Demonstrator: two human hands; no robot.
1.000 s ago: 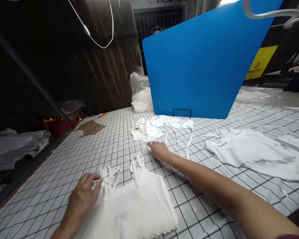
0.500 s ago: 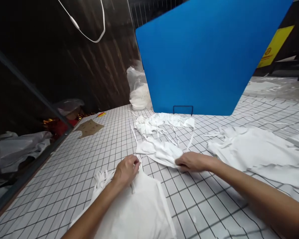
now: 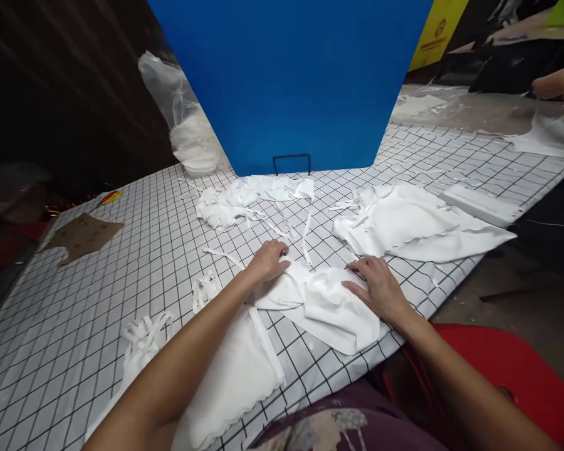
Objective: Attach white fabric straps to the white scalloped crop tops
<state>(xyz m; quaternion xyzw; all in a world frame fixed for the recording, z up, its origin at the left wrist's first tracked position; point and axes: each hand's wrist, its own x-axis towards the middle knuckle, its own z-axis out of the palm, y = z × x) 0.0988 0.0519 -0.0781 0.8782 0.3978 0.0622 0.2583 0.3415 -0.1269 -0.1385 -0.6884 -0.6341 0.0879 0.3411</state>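
Observation:
In the head view a bunched white cloth garment piece [image 3: 341, 300] lies on the table in front of me. My left hand [image 3: 267, 263] rests at its left end, fingers slightly bent and apart from the thumb. At the upper right edge of the same piece is my right hand [image 3: 380, 288], its fingers spread and touching the cloth. Under and beside my left forearm spreads a stack of white fabric pieces [image 3: 235, 376] with a scalloped hem and bunched straps [image 3: 145, 338]. Farther back is a row of gathered white pieces [image 3: 258, 191] with loose ties.
A large blue board [image 3: 282, 81] stands behind on a black wire stand. More white fabric pieces [image 3: 418, 219] and a white box-like item [image 3: 482, 205] lie right. A brown paper pattern [image 3: 82, 237] is left; a red stool [image 3: 502, 369] stands beside the table. Another person's hand [image 3: 561, 84] shows far right.
The white garment piece has come nearer to me and lies bunched. My right hand has loosened its pinch on it, and my left hand has moved onto its left end. The view has turned right.

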